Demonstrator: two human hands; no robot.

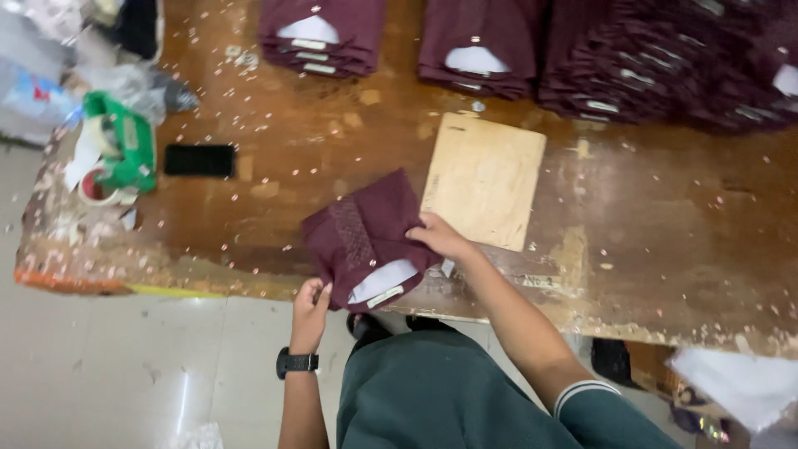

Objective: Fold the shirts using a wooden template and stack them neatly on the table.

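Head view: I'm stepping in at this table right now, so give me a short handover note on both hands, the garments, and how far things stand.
Left hand: grips the near corner of the folded maroon garment, at the table's front edge.
Right hand: rests on the garment's right side, pressing it down.
The garment overhangs the wooden table, with a white card insert showing at its near end. A bare folding board lies just right of it.
Done: stacks of folded maroon garments line the far edge.
Left: this piece is not yet on a stack.
A green tape dispenser and a black phone sit at left.
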